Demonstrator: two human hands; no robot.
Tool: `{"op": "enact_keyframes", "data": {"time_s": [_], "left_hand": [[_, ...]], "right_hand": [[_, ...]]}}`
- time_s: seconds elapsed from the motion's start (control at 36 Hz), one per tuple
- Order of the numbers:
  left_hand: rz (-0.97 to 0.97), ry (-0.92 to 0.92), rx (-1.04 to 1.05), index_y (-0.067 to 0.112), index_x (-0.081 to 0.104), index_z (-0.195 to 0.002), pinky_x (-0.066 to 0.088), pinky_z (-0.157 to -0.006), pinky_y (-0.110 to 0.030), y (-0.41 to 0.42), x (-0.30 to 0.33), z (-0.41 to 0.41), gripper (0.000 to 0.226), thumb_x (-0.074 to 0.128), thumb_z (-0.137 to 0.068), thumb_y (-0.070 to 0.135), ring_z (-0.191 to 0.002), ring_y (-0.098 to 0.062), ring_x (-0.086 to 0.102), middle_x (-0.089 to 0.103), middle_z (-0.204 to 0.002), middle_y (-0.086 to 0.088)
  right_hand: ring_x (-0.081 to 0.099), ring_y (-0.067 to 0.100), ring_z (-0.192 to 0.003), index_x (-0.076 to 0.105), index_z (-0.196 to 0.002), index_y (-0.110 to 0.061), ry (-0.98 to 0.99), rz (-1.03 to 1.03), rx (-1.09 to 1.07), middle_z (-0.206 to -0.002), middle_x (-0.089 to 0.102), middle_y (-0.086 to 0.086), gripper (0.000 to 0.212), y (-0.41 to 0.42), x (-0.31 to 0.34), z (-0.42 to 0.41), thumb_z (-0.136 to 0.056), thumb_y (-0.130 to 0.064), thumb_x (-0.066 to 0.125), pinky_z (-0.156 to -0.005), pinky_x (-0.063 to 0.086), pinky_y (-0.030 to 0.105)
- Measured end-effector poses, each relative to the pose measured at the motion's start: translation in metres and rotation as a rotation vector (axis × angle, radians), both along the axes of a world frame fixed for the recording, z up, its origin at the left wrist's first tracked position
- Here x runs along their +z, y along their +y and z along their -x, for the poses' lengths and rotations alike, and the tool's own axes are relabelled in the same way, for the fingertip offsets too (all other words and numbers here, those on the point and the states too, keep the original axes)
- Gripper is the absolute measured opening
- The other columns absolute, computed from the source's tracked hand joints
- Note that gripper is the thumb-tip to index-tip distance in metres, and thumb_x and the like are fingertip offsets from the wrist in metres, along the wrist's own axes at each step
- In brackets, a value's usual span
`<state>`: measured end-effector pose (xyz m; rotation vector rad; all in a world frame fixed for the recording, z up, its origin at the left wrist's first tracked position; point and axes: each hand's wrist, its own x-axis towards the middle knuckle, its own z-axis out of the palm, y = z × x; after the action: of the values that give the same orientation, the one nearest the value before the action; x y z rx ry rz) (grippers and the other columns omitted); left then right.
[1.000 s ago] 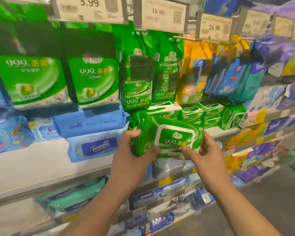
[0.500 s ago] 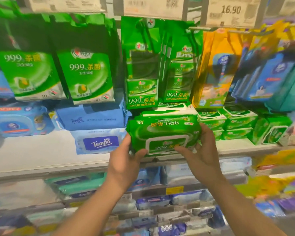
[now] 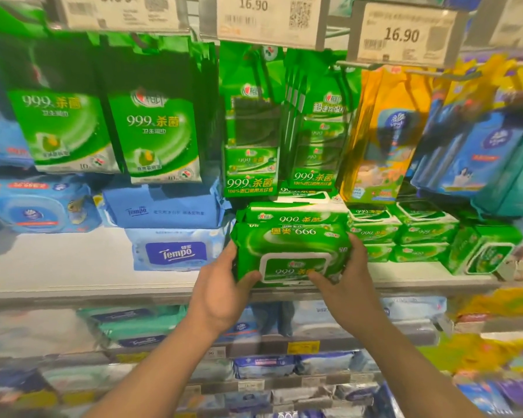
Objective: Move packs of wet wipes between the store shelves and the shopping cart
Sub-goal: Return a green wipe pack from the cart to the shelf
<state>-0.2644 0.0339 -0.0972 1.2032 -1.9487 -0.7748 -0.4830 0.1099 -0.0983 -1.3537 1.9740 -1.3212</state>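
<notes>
White store shelf (image 3: 73, 267), green wipes pack (image 3: 290, 251) at its edge; both hands, left (image 3: 221, 294), right (image 3: 347, 285), gripping it

**Both hands clasped one pack from either side**

Both bare forearms reached up and forward, converging toward the middle. The left hand (image 3: 221, 292) gripped the left end of the green wet-wipes pack (image 3: 290, 251), thumb curled onto its front face. The right hand (image 3: 349, 285) held the right end, thumb pressed on the front near the lid, fingers wrapped behind.
</notes>
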Motion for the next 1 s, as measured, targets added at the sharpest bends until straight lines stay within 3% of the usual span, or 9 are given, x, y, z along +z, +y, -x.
{"op": "enact_keyframes", "data": {"time_s": [0.06, 0.17, 0.22, 0.28, 0.36, 0.53, 0.61, 0.81, 1.0], "left_hand": [[-0.003, -0.017, -0.013, 0.035, 0.052, -0.131, 0.053, -0.081, -0.025, 0.0, 0.0, -0.002, 0.051, 0.075, -0.086, 0.031, -0.095, -0.004, 0.068, 0.071, -0.106, 0.018], [-0.007, -0.037, 0.004, 0.039, 0.044, -0.14, 0.038, -0.073, 0.001, 0.009, 0.007, -0.006, 0.062, 0.074, -0.086, 0.039, -0.099, -0.001, 0.063, 0.065, -0.107, 0.023], [-0.004, -0.021, 0.025, 0.041, 0.04, -0.145, 0.034, -0.073, 0.004, 0.017, 0.013, -0.008, 0.067, 0.073, -0.086, 0.042, -0.1, 0.007, 0.055, 0.058, -0.106, 0.03], [-0.005, -0.017, 0.06, 0.044, 0.036, -0.147, 0.038, -0.078, -0.009, 0.026, 0.018, -0.011, 0.07, 0.071, -0.086, 0.047, -0.102, 0.006, 0.053, 0.054, -0.11, 0.032], [-0.018, -0.048, 0.124, 0.041, 0.03, -0.152, 0.036, -0.088, -0.019, 0.039, 0.02, -0.02, 0.079, 0.066, -0.085, 0.058, -0.121, -0.011, 0.058, 0.056, -0.134, 0.02], [0.074, -0.194, 0.21, 0.031, 0.036, -0.152, 0.034, -0.106, -0.027, 0.073, 0.012, -0.053, 0.092, 0.044, -0.075, 0.08, -0.138, -0.012, 0.039, 0.047, -0.15, 0.007], [0.126, -0.286, 0.263, 0.026, 0.038, -0.151, 0.031, -0.113, -0.032, 0.089, 0.009, -0.073, 0.091, 0.043, -0.077, 0.079, -0.139, -0.015, 0.036, 0.045, -0.151, 0.005], [0.036, -0.546, 0.369, 0.024, 0.027, -0.156, 0.02, -0.122, -0.044, 0.116, -0.001, -0.129, 0.113, 0.024, -0.068, 0.095, -0.15, -0.022, 0.018, 0.02, -0.164, 0.003], [-0.099, -0.61, 0.482, 0.028, 0.017, -0.158, 0.013, -0.123, -0.05, 0.156, -0.014, -0.223, 0.114, 0.029, -0.069, 0.097, -0.154, -0.02, 0.005, 0.005, -0.167, 0.006]], "right_hand": [[0.051, 0.007, -0.117, 0.015, -0.156, -0.031, 0.013, -0.03, 0.002, -0.135, 0.041, -0.015, 0.092, 0.002, 0.002, 0.0, -0.089, -0.025, 0.078, -0.093, 0.041, 0.02], [0.061, 0.003, -0.087, 0.045, -0.129, -0.025, 0.061, -0.059, -0.017, -0.111, 0.058, -0.011, 0.048, 0.007, 0.006, 0.002, -0.091, -0.029, 0.074, -0.066, 0.042, 0.004], [0.054, 0.004, -0.085, 0.04, -0.145, -0.02, 0.057, -0.061, -0.033, -0.112, 0.05, -0.016, 0.058, 0.012, 0.011, 0.001, -0.096, -0.034, 0.067, -0.078, 0.038, 0.012], [0.052, 0.001, -0.093, 0.026, -0.158, -0.018, 0.053, -0.066, -0.054, -0.125, 0.046, -0.012, 0.072, 0.015, 0.012, -0.002, -0.099, -0.04, 0.061, -0.089, 0.034, 0.023], [0.05, 0.02, -0.127, 0.032, -0.155, -0.019, 0.118, -0.045, -0.062, -0.143, 0.048, -0.001, 0.068, 0.02, 0.003, -0.004, -0.099, -0.049, 0.056, -0.094, 0.037, 0.032], [0.021, 0.02, -0.151, 0.028, -0.157, -0.012, 0.156, 0.135, -0.15, -0.163, 0.026, 0.007, 0.066, 0.039, -0.016, -0.031, -0.101, -0.035, 0.055, -0.123, 0.014, 0.025], [0.022, 0.018, -0.148, 0.034, -0.152, -0.006, 0.201, 0.242, -0.133, -0.161, 0.028, 0.011, 0.065, 0.051, -0.028, -0.051, -0.096, -0.035, 0.051, -0.114, 0.005, 0.002], [0.032, 0.023, -0.149, 0.043, -0.153, -0.014, 0.527, 0.1, 0.274, -0.159, 0.039, 0.003, 0.057, 0.055, -0.036, -0.096, -0.104, -0.044, 0.041, -0.123, 0.02, 0.028], [0.024, 0.026, -0.154, 0.049, -0.15, -0.021, 0.504, -0.08, 0.455, -0.159, 0.031, -0.005, 0.066, 0.049, -0.045, -0.19, -0.099, -0.062, 0.042, -0.124, 0.015, 0.035]]}}
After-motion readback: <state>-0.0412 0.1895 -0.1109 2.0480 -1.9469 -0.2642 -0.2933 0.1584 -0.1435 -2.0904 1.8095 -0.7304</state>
